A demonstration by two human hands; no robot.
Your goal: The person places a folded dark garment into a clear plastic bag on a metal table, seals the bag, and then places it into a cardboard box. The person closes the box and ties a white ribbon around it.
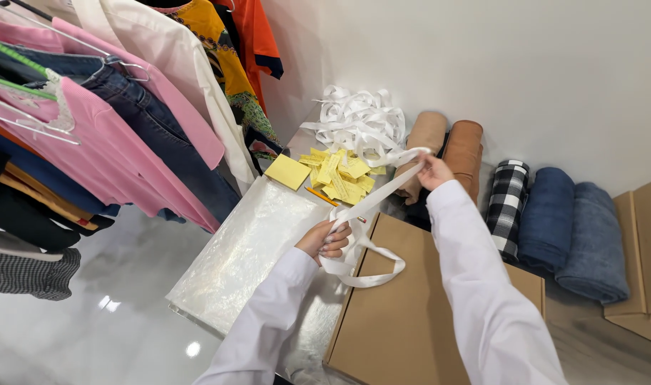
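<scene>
White ribbon stretches taut across the head view, a flat fabric strip pulled between both hands above the tabletop. Left hand is closed round the lower part, fingers curled, with a loose loop of the strip drooping below it onto the brown cardboard box. Right hand pinches the upper end, raised over the rolled tan fabrics. It looks light, limp and a bit slick, I'd judge; it will sag wherever it isn't held, so gripping it flat between thumb and fingers near each end suits it best. Behind, a tangled heap of more white strips sits by the wall, with yellow paper slips and a yellow notepad beside it. Clear plastic sheet covers the near part. Hanging clothes crowd the left; checked and blue rolls lie at right.
</scene>
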